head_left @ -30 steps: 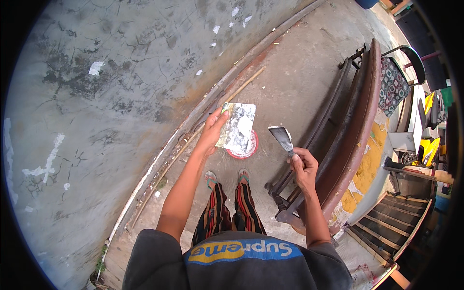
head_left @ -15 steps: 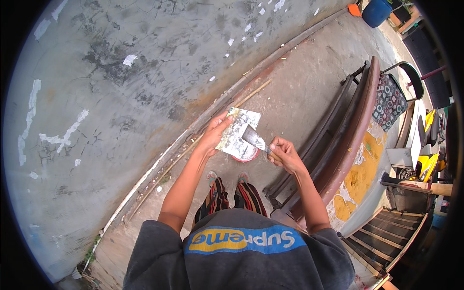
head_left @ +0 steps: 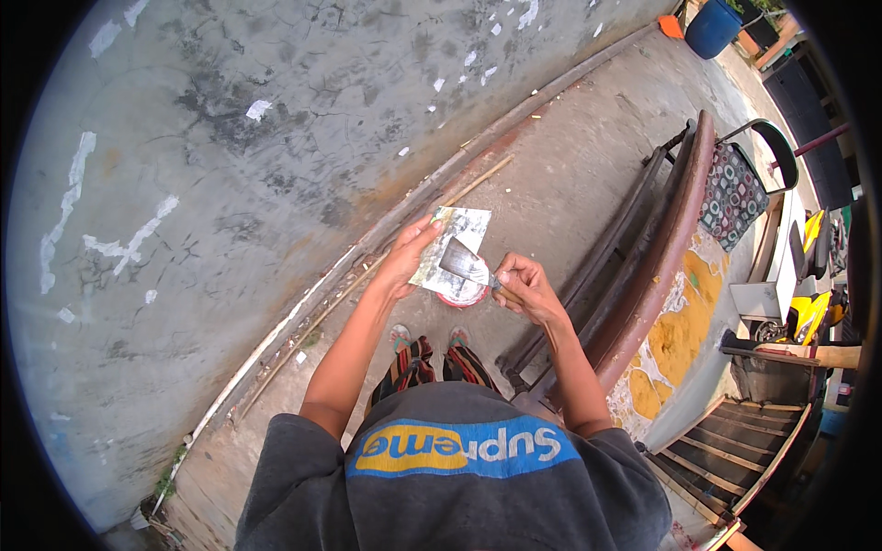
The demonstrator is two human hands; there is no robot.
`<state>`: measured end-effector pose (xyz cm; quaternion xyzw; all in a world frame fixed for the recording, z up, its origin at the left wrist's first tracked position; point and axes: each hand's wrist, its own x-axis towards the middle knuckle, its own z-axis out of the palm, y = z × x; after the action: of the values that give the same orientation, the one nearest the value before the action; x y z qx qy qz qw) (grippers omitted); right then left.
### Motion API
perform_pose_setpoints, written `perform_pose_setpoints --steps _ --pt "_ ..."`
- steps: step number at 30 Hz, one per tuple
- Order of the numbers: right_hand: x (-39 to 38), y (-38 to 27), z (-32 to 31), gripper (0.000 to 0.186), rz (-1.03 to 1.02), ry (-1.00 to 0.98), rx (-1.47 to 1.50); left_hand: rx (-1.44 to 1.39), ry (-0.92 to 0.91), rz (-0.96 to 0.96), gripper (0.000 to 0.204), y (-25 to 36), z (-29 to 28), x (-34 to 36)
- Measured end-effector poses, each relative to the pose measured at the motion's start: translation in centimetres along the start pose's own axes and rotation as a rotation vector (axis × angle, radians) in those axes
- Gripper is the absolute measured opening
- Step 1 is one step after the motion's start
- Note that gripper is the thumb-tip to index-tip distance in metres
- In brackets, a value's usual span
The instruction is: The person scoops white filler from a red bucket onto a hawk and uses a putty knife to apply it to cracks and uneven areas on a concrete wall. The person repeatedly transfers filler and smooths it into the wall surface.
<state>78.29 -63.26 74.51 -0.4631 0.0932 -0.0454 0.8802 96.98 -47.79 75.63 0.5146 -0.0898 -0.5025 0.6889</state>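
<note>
My left hand [head_left: 402, 259] is closed on the left edge of a flat, roughly square board [head_left: 469, 226] smeared with white and grey paste. My right hand [head_left: 525, 288] grips the handle of a putty knife [head_left: 457, 258], whose wide metal blade lies across the board's lower right part; white paste shows on the blade near the handle. Whether the blade presses on the board or hovers just over it, I cannot tell. Below both hands, a round red-rimmed tub [head_left: 465, 297] of white material stands on the ground, partly hidden by the board.
A cracked grey wall [head_left: 276, 165] with white filler patches rises on the left. Along its foot lies a thin bamboo pole [head_left: 478, 181]. On the right stands a long brown bench [head_left: 648, 303], with a patterned chair [head_left: 732, 196] behind it. A blue barrel [head_left: 714, 28] stands far off.
The putty knife and my right hand have shifted left, bringing the blade further across the board. My left hand and the board stay nearly in place.
</note>
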Motion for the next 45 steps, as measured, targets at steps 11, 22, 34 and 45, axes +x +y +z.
perform_pose_setpoints --steps 11,22,34,45 --pt "-2.2 -2.9 0.1 0.021 -0.023 0.331 -0.712 0.183 0.337 0.054 0.036 2.2 -4.5 -3.9" --pt "7.6 -5.4 14.8 0.018 -0.441 -0.186 -2.048 0.573 0.424 0.219 0.043 2.4 -13.7 -4.1" --pt "18.0 1.1 25.5 0.008 -0.26 -0.45 -2.152 0.604 0.436 0.168 0.052 5.0 -26.4 -4.8" --pt "23.7 -1.5 28.9 0.017 0.041 -0.559 -1.632 0.2 0.456 0.157 0.044 5.9 -34.1 -8.0"
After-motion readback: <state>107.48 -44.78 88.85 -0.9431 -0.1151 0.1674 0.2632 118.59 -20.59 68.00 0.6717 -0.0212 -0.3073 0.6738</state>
